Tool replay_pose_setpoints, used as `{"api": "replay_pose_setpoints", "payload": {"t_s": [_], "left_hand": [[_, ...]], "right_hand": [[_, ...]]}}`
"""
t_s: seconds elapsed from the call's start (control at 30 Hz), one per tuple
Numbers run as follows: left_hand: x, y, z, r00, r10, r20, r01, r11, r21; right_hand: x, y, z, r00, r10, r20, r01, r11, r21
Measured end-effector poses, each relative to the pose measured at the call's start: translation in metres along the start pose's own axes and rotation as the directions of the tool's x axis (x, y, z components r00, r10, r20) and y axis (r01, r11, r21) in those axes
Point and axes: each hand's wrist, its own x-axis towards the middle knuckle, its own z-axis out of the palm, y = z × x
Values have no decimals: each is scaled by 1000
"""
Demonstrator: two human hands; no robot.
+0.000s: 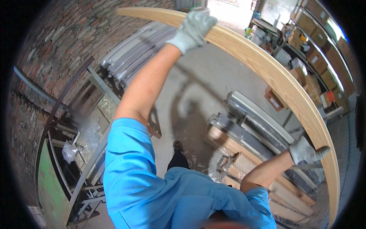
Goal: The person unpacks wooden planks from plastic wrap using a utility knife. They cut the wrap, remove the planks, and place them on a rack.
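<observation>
A long, flat board with light wood grain (pixel 263 63) stretches across the view from the far left to the near right, its line bent by the lens. My left hand (pixel 194 30), in a grey-white work glove, is raised far forward and closed over the board. Farther down its length, my right hand (pixel 307 152), gloved the same way, grips the board with the thumb across its face. Both arms are spread wide and hold the board above the floor. The undersides of the fingers are partly hidden by the board.
Plastic-wrapped grey profiles (pixel 133 49) lie stacked by the brick wall (pixel 65 42). Wrapped dark panels (pixel 259 126) and wood-coloured boards (pixel 282 191) lie low on the right. A metal frame (pixel 91 168) stands at left. Shelves with cardboard boxes (pixel 316 57) line the far right.
</observation>
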Motion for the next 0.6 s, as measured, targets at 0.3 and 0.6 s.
{"api": "replay_pose_setpoints", "payload": {"t_s": [0.3, 0.6], "left_hand": [[-116, -1, 158, 872, -402, 278, 463, 862, -205], [-159, 33, 337, 672, -481, 564, 739, 484, -468]], "right_hand": [[3, 133, 67, 851, -17, 525, 159, 961, -227], [63, 282, 87, 736, 63, 674, 297, 864, -405]]}}
